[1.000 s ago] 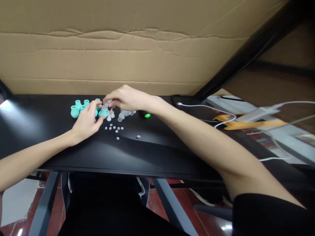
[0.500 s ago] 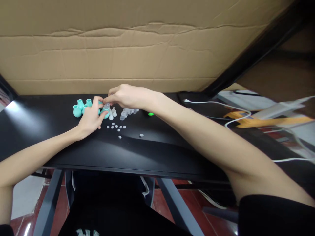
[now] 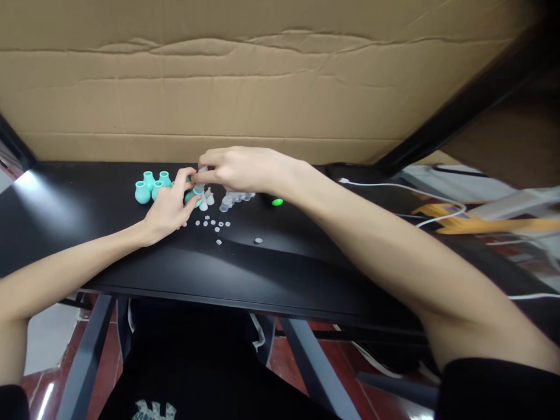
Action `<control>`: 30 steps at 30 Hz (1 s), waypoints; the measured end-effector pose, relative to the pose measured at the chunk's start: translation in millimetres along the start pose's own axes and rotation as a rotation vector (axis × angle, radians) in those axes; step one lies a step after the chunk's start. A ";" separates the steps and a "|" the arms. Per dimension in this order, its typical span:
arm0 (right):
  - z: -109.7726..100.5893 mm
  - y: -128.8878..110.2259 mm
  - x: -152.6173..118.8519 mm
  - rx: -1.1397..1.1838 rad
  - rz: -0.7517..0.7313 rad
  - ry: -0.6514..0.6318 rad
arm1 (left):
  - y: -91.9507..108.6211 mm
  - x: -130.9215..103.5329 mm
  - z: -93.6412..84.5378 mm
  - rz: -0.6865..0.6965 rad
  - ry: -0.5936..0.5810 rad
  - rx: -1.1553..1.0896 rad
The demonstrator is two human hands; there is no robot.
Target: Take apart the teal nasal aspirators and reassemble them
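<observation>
My left hand (image 3: pixel 168 209) is closed around a teal pear-shaped bulb (image 3: pixel 193 198), thumb on the near side and fingers behind it. Over the bulb's mouth, my right hand (image 3: pixel 238 169) pinches a small translucent plastic piece (image 3: pixel 200 188), partly hidden by the fingers. Whether that piece sits inside the mouth or just on it I cannot tell. Beside my left hand stand several more teal bulbs (image 3: pixel 142 193) with open mouths up. White cone-shaped pieces (image 3: pixel 209 197) are just right of the held bulb. Translucent cup-like pieces (image 3: pixel 236 199) lie below my right wrist.
Several small translucent discs (image 3: pixel 213 222) are scattered on the black table (image 3: pixel 175 274), one disc (image 3: pixel 258 240) apart on the right. A bright green object (image 3: pixel 277 202) lies under my right forearm. Cardboard (image 3: pixel 245 105) walls the back edge. White cables (image 3: pixel 394 186) run on the right.
The view has shifted slightly, moving the table things rightward. My right fingers have moved a little right and up around the translucent piece. My left hand keeps its hold on the bulb.
</observation>
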State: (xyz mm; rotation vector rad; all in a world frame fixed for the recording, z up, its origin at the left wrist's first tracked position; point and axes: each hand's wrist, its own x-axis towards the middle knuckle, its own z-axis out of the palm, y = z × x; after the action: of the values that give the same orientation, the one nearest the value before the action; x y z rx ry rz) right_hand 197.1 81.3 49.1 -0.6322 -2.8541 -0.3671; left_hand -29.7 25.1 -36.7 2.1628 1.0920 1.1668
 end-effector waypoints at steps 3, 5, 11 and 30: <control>-8.8 -9.6 0.1 -0.115 -0.050 -0.071 | 3.2 -0.3 0.1 0.021 -0.002 0.016; -11.8 -14.0 0.0 -0.088 -0.043 -0.059 | 4.9 -0.5 0.2 0.036 -0.001 0.020; -8.7 -16.7 2.9 -0.163 -0.091 -0.038 | 1.7 0.9 0.3 0.027 -0.036 0.005; 12.7 -54.1 1.7 -0.469 -0.092 0.129 | -0.9 3.3 -2.2 -0.010 -0.057 0.060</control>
State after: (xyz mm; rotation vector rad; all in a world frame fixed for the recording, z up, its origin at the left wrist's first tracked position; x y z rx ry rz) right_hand 170.3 38.0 26.8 -0.5258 -2.6865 -1.0700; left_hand -30.9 28.4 -34.5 2.2199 1.1253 1.0737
